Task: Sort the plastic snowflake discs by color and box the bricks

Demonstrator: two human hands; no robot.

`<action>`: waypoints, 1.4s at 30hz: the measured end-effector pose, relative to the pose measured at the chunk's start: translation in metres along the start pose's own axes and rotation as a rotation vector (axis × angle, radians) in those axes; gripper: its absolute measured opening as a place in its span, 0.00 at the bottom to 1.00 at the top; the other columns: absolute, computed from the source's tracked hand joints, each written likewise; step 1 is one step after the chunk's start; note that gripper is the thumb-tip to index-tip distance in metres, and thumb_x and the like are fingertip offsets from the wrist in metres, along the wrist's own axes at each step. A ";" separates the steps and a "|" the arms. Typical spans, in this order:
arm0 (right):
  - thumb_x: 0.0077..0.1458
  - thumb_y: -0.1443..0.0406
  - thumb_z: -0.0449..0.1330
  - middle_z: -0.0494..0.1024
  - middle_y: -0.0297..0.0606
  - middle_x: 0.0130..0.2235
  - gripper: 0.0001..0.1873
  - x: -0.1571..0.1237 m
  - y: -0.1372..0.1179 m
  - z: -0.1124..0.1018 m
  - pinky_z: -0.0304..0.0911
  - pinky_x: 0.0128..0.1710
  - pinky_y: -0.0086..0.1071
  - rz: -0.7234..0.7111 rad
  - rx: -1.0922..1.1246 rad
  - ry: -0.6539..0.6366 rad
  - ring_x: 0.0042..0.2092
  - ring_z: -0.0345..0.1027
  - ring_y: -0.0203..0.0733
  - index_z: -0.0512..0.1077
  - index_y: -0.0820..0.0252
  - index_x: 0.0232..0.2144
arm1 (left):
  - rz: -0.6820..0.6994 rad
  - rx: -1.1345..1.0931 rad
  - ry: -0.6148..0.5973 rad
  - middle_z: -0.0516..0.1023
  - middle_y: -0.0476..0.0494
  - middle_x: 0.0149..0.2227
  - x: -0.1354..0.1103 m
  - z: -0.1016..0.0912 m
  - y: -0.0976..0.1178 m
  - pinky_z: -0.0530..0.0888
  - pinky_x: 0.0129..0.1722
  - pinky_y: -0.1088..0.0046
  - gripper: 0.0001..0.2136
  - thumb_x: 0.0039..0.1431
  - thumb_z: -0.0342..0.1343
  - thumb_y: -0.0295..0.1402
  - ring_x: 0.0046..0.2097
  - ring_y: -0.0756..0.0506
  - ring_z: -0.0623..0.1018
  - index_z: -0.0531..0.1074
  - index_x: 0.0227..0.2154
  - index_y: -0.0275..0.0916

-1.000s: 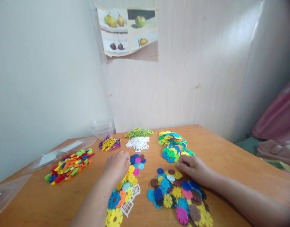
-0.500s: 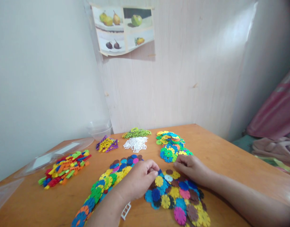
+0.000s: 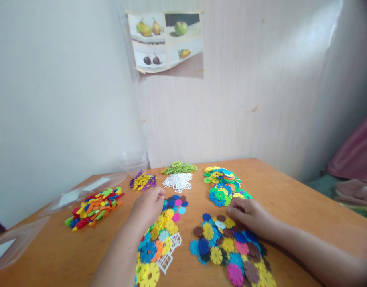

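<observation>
Since half a second ago, the left hand (image 3: 150, 203) has moved back from the right heap (image 3: 228, 244) to the left discs (image 3: 148, 252); the right hand (image 3: 246, 214) has stayed put. The table (image 3: 285, 191) carries everything. Largest on it is the right heap, notched discs just under the right hand, then the left discs, bricks (image 3: 95, 207) and far discs (image 3: 221, 191). Both hands are curled narrow; whether either holds a disc, I cannot tell. Smaller are the tub (image 3: 135, 163), white pile (image 3: 177, 181), green pile (image 3: 180, 169) and purple-yellow pile (image 3: 142, 180).
</observation>
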State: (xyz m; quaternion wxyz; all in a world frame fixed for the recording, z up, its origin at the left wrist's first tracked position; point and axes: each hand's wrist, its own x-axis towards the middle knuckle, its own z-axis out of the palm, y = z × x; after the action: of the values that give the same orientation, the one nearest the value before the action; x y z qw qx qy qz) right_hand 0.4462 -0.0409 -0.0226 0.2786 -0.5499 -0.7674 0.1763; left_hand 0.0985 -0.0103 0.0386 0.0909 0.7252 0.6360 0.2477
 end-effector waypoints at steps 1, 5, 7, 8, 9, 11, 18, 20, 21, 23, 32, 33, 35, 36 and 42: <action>0.62 0.55 0.52 0.68 0.31 0.25 0.18 0.000 0.000 0.000 0.53 0.28 0.29 0.003 0.005 0.001 0.29 0.60 0.36 0.66 0.59 0.25 | 0.002 0.053 -0.032 0.80 0.45 0.39 0.000 0.001 -0.004 0.68 0.40 0.72 0.10 0.58 0.50 0.32 0.42 0.45 0.77 0.75 0.38 0.42; 0.61 0.53 0.52 0.66 0.30 0.24 0.19 0.000 0.002 0.001 0.52 0.27 0.29 0.024 0.027 -0.003 0.29 0.58 0.35 0.64 0.59 0.24 | 0.043 0.220 -0.139 0.79 0.45 0.44 -0.002 0.008 -0.008 0.68 0.44 0.71 0.11 0.54 0.53 0.30 0.47 0.43 0.76 0.76 0.39 0.46; 0.62 0.53 0.52 0.66 0.30 0.24 0.20 -0.001 0.002 0.001 0.51 0.26 0.29 0.025 0.028 -0.006 0.28 0.57 0.35 0.64 0.59 0.24 | 0.059 0.268 -0.160 0.78 0.45 0.45 -0.002 0.012 -0.007 0.68 0.45 0.70 0.12 0.54 0.53 0.31 0.49 0.42 0.75 0.76 0.39 0.47; 0.62 0.52 0.52 0.65 0.30 0.24 0.20 -0.001 0.003 0.002 0.51 0.26 0.29 0.023 0.026 -0.007 0.28 0.57 0.35 0.64 0.59 0.24 | 0.061 0.284 -0.165 0.78 0.45 0.45 -0.003 0.013 -0.006 0.68 0.46 0.70 0.12 0.54 0.53 0.31 0.49 0.42 0.75 0.77 0.39 0.47; 0.62 0.52 0.52 0.65 0.30 0.24 0.20 -0.001 0.003 0.002 0.51 0.26 0.29 0.021 0.024 -0.008 0.28 0.57 0.35 0.64 0.59 0.24 | 0.060 0.296 -0.167 0.78 0.45 0.46 -0.003 0.013 -0.005 0.68 0.46 0.69 0.12 0.54 0.53 0.30 0.49 0.42 0.75 0.77 0.39 0.47; 0.62 0.52 0.52 0.66 0.30 0.24 0.20 -0.001 0.004 0.002 0.51 0.26 0.29 0.018 0.022 -0.009 0.28 0.57 0.35 0.64 0.59 0.24 | 0.056 0.312 -0.160 0.77 0.45 0.45 -0.004 0.012 -0.002 0.67 0.46 0.68 0.11 0.54 0.52 0.30 0.49 0.42 0.75 0.77 0.38 0.46; 0.62 0.52 0.52 0.67 0.31 0.24 0.20 0.000 0.004 0.002 0.52 0.27 0.29 0.013 0.021 -0.005 0.28 0.59 0.35 0.64 0.59 0.24 | 0.075 0.314 -0.193 0.78 0.45 0.43 -0.009 0.011 0.010 0.66 0.43 0.64 0.10 0.51 0.57 0.38 0.48 0.38 0.73 0.76 0.36 0.46; 0.62 0.52 0.52 0.68 0.31 0.25 0.20 0.000 0.002 0.001 0.52 0.27 0.29 0.009 0.023 -0.004 0.28 0.59 0.35 0.65 0.59 0.24 | 0.078 0.319 -0.185 0.78 0.45 0.41 -0.009 0.014 0.010 0.65 0.43 0.64 0.08 0.50 0.57 0.36 0.48 0.38 0.73 0.76 0.34 0.46; 0.62 0.53 0.52 0.68 0.31 0.25 0.19 0.000 0.001 0.001 0.53 0.27 0.29 0.007 0.024 -0.005 0.29 0.60 0.36 0.66 0.59 0.25 | 0.079 0.318 -0.178 0.78 0.45 0.41 -0.008 0.016 0.009 0.65 0.42 0.65 0.07 0.49 0.57 0.35 0.47 0.39 0.73 0.75 0.33 0.46; 0.62 0.54 0.52 0.69 0.32 0.25 0.19 0.000 -0.001 -0.001 0.53 0.28 0.29 0.007 0.021 -0.010 0.29 0.60 0.36 0.67 0.59 0.26 | 0.077 0.311 -0.158 0.78 0.45 0.39 -0.007 0.018 0.008 0.65 0.42 0.65 0.07 0.48 0.57 0.34 0.47 0.39 0.73 0.75 0.32 0.46; 0.62 0.54 0.52 0.69 0.31 0.25 0.18 -0.001 -0.001 -0.001 0.53 0.27 0.29 0.004 0.008 -0.005 0.29 0.60 0.36 0.68 0.60 0.26 | 0.240 -0.055 -0.206 0.77 0.46 0.44 -0.015 0.022 0.040 0.68 0.47 0.68 0.10 0.51 0.57 0.36 0.48 0.43 0.73 0.74 0.38 0.45; 0.62 0.54 0.52 0.69 0.31 0.25 0.19 -0.001 -0.001 -0.001 0.53 0.27 0.29 0.002 0.009 -0.002 0.29 0.60 0.36 0.68 0.60 0.26 | 0.273 -0.110 -0.223 0.76 0.47 0.44 -0.019 0.024 0.048 0.69 0.48 0.68 0.10 0.52 0.57 0.35 0.48 0.44 0.73 0.74 0.38 0.44; 0.62 0.54 0.52 0.69 0.31 0.25 0.19 -0.001 -0.001 0.000 0.53 0.27 0.29 0.000 0.013 0.003 0.29 0.60 0.36 0.69 0.60 0.26 | 0.323 -0.183 -0.274 0.76 0.47 0.45 -0.028 0.027 0.064 0.69 0.51 0.68 0.10 0.51 0.58 0.34 0.50 0.44 0.73 0.75 0.38 0.45; 0.62 0.53 0.52 0.69 0.32 0.25 0.19 -0.001 -0.001 0.000 0.53 0.27 0.29 -0.001 0.015 0.005 0.29 0.61 0.36 0.69 0.60 0.26 | 0.338 -0.205 -0.297 0.76 0.47 0.45 -0.032 0.028 0.071 0.68 0.52 0.68 0.10 0.51 0.59 0.34 0.50 0.44 0.73 0.75 0.38 0.45; 0.62 0.54 0.51 0.70 0.32 0.25 0.19 -0.001 -0.004 -0.002 0.53 0.27 0.29 0.009 0.015 -0.008 0.29 0.61 0.36 0.70 0.60 0.27 | 0.322 -0.254 -0.348 0.77 0.45 0.48 -0.037 0.024 0.079 0.70 0.53 0.65 0.15 0.53 0.59 0.40 0.51 0.42 0.74 0.76 0.44 0.46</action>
State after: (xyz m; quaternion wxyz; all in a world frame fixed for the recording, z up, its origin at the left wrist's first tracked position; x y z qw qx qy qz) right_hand 0.4446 -0.0435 -0.0188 0.2789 -0.5506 -0.7646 0.1857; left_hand 0.1772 -0.0558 0.0442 0.2485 0.8313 0.4513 0.2084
